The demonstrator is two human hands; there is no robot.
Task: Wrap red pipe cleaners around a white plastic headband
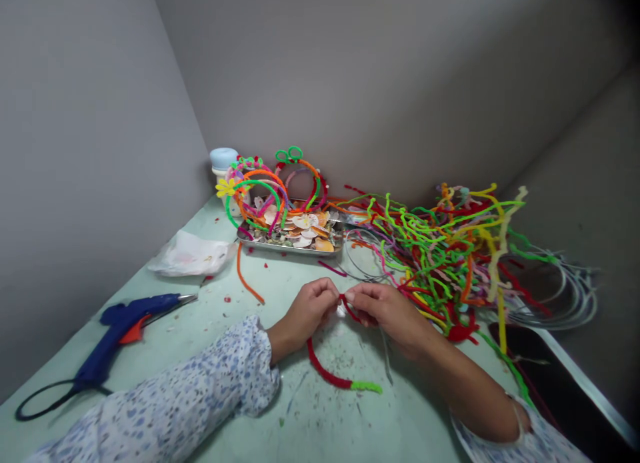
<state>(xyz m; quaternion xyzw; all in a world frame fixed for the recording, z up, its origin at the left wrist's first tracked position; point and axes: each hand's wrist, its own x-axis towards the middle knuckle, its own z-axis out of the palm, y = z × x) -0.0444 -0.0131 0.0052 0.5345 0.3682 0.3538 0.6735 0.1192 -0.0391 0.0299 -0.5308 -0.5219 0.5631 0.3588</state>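
Note:
My left hand (306,311) and my right hand (389,311) meet over the middle of the pale green table (210,343). Both pinch a headband (327,369) wrapped in red pipe cleaner, with a green wrapped stretch at its lower end. The left fingers are closed on the band near its top. The right fingers pinch the red pipe cleaner beside them. The band curves down toward me and rests on the table.
A big heap of loose coloured pipe cleaners (440,249) lies to the right, over bare headbands (565,296). A metal tray (290,239) with finished headbands and shells stands at the back. A blue glue gun (120,329) lies left, by a plastic bag (190,255).

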